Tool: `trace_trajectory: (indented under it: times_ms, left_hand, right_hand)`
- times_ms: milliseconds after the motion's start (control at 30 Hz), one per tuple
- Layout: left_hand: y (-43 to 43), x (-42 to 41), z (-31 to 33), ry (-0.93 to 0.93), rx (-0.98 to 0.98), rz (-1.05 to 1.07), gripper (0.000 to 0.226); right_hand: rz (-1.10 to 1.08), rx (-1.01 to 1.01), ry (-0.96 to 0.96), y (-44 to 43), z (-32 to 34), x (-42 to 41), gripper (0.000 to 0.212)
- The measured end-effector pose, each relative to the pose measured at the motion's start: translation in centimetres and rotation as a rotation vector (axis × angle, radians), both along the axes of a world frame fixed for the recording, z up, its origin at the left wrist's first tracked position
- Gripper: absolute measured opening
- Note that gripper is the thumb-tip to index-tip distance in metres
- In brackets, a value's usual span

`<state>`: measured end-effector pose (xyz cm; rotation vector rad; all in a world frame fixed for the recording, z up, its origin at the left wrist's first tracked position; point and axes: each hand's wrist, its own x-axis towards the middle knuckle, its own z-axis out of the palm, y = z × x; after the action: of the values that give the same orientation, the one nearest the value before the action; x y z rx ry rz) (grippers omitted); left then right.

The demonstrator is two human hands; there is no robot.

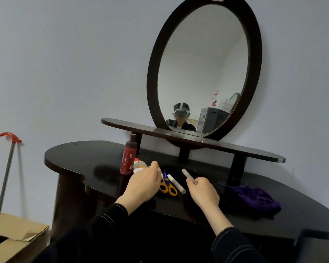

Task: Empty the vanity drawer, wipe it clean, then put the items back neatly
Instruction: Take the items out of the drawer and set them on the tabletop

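We can read very little here. The dark red bottle (128, 158) standing on the vanity top carries two pale Chinese characters that look like "理然", and lower down, white Latin letters starting "MA" above "SEN", the rest cut off. The white tube (139, 166) beside it shows a red mark too small for us to read.
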<state>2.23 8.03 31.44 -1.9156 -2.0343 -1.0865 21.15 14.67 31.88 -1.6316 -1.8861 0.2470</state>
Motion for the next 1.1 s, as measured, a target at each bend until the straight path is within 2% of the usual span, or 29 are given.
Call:
trace_trajectory:
  times_ms: [67, 267, 433, 600, 733, 867, 967, 1033, 1100]
  left_hand:
    - [0.1, -0.1, 0.0, 0.005, 0.000, -0.005, 0.007]
    - [0.3, -0.1, -0.2, 0.074, 0.002, 0.017, 0.008]
    - [0.5, -0.2, -0.4, 0.131, 0.017, 0.005, 0.007]
    - [0.8, -0.6, -0.5, 0.145, 0.023, -0.080, 0.007]
    - [0.8, -0.5, -0.4, 0.100, -0.025, -0.128, 0.009]
    - [1.0, -0.5, -0.6, -0.020, -0.011, -0.179, 0.026]
    - [1.0, -0.3, -0.4, 0.024, 0.027, -0.195, 0.054]
    - [1.0, -0.1, -0.2, 0.058, 0.029, -0.181, 0.073]
    - [0.9, 0.0, 0.0, 0.058, 0.022, -0.187, 0.080]
  right_hand:
    - [-0.017, 0.009, 0.025, 0.0, 0.0, 0.1, 0.034]
    - [0.080, 0.015, -0.084, -0.3, -0.1, -0.3, 0.019]
    - [0.209, -0.030, -0.006, -0.2, 0.0, -0.1, 0.033]
    - [0.290, 0.001, -0.063, -0.6, 0.0, -0.2, 0.038]
    - [0.267, 0.004, 0.083, -0.2, -0.1, -0.1, 0.022]
    - [0.259, -0.024, 0.372, 0.4, -0.5, 0.3, 0.014]
    - [0.290, 0.006, 0.555, 0.1, -0.2, 0.4, 0.011]
    - [0.323, 0.128, 0.589, -0.4, -0.1, 0.3, 0.006]
    - [0.381, 0.223, 0.550, -1.1, -0.1, 0.2, 0.006]
